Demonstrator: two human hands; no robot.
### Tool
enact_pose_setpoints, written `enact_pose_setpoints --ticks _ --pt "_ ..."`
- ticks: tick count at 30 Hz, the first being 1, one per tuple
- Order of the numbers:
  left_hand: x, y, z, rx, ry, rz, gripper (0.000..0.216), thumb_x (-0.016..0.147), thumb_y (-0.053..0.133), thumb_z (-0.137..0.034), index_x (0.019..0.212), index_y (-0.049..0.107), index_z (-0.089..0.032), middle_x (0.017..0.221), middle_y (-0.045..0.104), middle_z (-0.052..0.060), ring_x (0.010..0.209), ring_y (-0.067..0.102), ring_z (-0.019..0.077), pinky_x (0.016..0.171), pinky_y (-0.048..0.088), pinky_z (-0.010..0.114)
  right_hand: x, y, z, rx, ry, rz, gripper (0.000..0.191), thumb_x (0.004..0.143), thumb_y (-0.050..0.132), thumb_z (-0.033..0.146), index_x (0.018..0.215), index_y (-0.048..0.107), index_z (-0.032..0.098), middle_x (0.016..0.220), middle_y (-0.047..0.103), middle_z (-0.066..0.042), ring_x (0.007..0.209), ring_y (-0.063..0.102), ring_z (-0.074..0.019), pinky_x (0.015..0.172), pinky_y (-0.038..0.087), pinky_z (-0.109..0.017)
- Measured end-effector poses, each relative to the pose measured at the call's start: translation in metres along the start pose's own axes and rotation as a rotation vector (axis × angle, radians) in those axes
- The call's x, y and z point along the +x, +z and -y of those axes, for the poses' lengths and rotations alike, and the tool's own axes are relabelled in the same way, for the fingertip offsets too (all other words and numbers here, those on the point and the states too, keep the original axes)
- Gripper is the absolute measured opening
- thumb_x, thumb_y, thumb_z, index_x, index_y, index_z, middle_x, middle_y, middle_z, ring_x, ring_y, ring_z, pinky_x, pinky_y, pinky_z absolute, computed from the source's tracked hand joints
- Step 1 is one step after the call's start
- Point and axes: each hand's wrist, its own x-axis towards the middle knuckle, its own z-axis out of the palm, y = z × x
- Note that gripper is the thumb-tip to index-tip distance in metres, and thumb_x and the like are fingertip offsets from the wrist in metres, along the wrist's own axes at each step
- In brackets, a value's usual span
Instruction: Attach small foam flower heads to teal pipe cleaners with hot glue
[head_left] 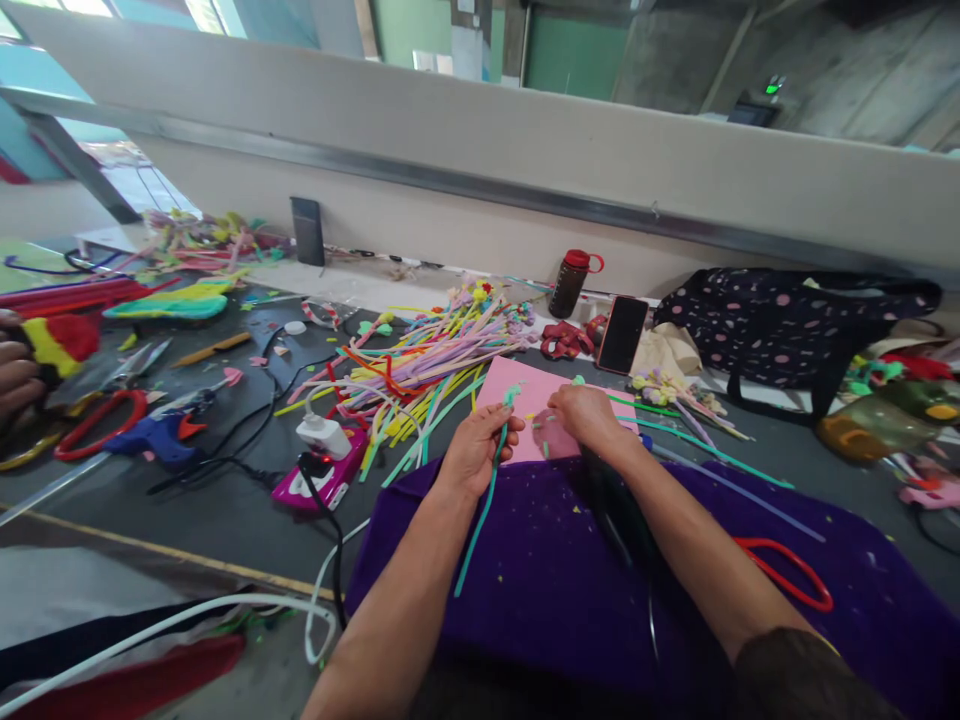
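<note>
My left hand [487, 440] is closed on a green pipe cleaner [486, 530], which hangs down over the purple cloth. A lighter green tuft [511, 396] tops it, just above my fingers. My right hand [589, 415] is bent over a pink sheet [499, 375], its fingers curled together; what they hold is hidden. Small green pieces lie on the sheet below the right fingers, and a green bit [578, 380] shows beyond that hand. Beside the right wrist are a blue tip [646, 440] and a long translucent glue stick [742, 492].
Several coloured pipe cleaners [435, 360] are heaped behind the sheet. A magenta power strip [319, 485], a blue glue gun [161, 437] and red-handled scissors [101, 425] lie left. Another person's hand [16, 370] is at the left edge. A phone [622, 335] and bottle [568, 285] stand behind.
</note>
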Motion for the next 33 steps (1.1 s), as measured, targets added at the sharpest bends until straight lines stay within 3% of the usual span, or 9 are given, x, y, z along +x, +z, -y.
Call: enact_pose_setpoints --ticks 9,14,16,20,25,29,33 --pt "-0.002 0.001 0.000 0.028 -0.016 0.053 0.018 0.064 0.065 -0.024 0.074 0.056 -0.013 0.062 0.059 0.001 0.044 0.047 0.0040 0.036 0.033 0.013 -0.002 0.007 0.013 0.015 -0.064 -0.021 0.024 0.083 0.040 0.016 0.088 0.062 0.009 0.089 0.062 -0.017 0.087 0.057 -0.0257 0.072 0.040 -0.034" --pt "-0.001 0.002 0.001 0.083 -0.011 0.057 0.020 0.065 0.065 -0.028 0.073 0.056 -0.012 0.059 0.056 -0.001 0.040 0.043 0.0026 0.033 0.029 0.013 -0.021 -0.003 0.021 0.122 -0.042 -0.117 0.022 0.087 0.036 0.023 0.098 0.055 0.017 0.095 0.061 -0.008 0.081 0.057 -0.0169 0.067 0.039 -0.025" --pt "0.000 0.003 0.001 0.088 -0.007 0.076 0.020 0.066 0.065 -0.029 0.072 0.055 -0.012 0.060 0.056 -0.002 0.039 0.040 0.0016 0.032 0.027 0.012 -0.028 -0.006 0.021 0.247 -0.072 -0.168 0.019 0.087 0.038 0.024 0.095 0.055 0.019 0.091 0.062 -0.004 0.077 0.057 -0.0133 0.065 0.039 -0.022" --pt "-0.001 0.005 0.001 0.093 0.000 0.062 0.020 0.064 0.067 -0.026 0.069 0.053 -0.012 0.060 0.055 -0.003 0.040 0.041 0.0011 0.033 0.029 0.011 -0.034 -0.009 0.017 0.716 -0.198 -0.305 0.014 0.081 0.046 0.017 0.086 0.059 0.017 0.080 0.061 -0.002 0.072 0.055 -0.0111 0.065 0.039 -0.021" --pt "-0.002 0.008 0.001 0.160 0.012 0.010 0.021 0.061 0.069 -0.023 0.069 0.054 -0.012 0.064 0.058 -0.002 0.044 0.046 0.0023 0.036 0.035 0.011 -0.031 0.002 0.018 1.214 -0.179 -0.221 0.017 0.075 0.049 0.016 0.088 0.060 0.016 0.071 0.059 0.000 0.060 0.055 -0.0096 0.056 0.042 -0.020" --pt "-0.001 0.007 0.004 0.190 0.034 0.000 0.022 0.061 0.070 -0.025 0.072 0.054 -0.013 0.058 0.055 -0.003 0.045 0.047 0.0033 0.037 0.035 0.011 -0.026 0.013 0.026 1.266 -0.039 -0.259 0.018 0.070 0.054 0.018 0.087 0.060 0.016 0.067 0.058 0.002 0.056 0.051 -0.0089 0.052 0.040 -0.020" --pt "0.000 0.005 0.007 0.190 0.014 -0.016 0.023 0.060 0.070 -0.024 0.070 0.052 -0.013 0.050 0.053 -0.004 0.041 0.046 0.0040 0.037 0.036 0.012 -0.026 0.016 0.032 1.269 -0.062 -0.286 0.018 0.070 0.054 0.019 0.087 0.059 0.017 0.068 0.058 0.002 0.057 0.050 -0.0084 0.052 0.039 -0.019"
